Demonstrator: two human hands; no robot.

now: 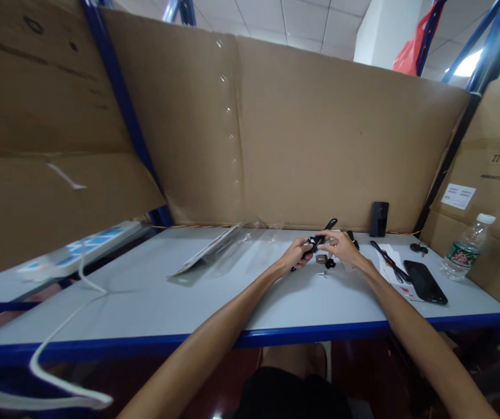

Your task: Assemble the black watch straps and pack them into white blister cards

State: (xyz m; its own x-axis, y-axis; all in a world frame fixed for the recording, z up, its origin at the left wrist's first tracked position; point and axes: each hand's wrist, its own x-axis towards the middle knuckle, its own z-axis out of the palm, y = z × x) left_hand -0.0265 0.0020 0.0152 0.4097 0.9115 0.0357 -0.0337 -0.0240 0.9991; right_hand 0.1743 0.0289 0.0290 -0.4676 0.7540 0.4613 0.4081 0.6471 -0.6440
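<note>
Above the grey table [145, 297], left hand [295, 256] and right hand [344, 247] fingers pinch a black part [318, 239].

Grey table [145, 302], blue edge. Cardboard wall [319, 134] behind. White power strip [79, 250] far left. Clear plastic sleeve [215, 250] lying centre-left. Right end: dark phone [425, 281] flat, water bottle [465, 247] upright near it. Small black box [379, 219] upright against wall.

Black bracket [318, 239], pale grey table [153, 297] edged blue, green-labelled bottle [465, 248]
</note>
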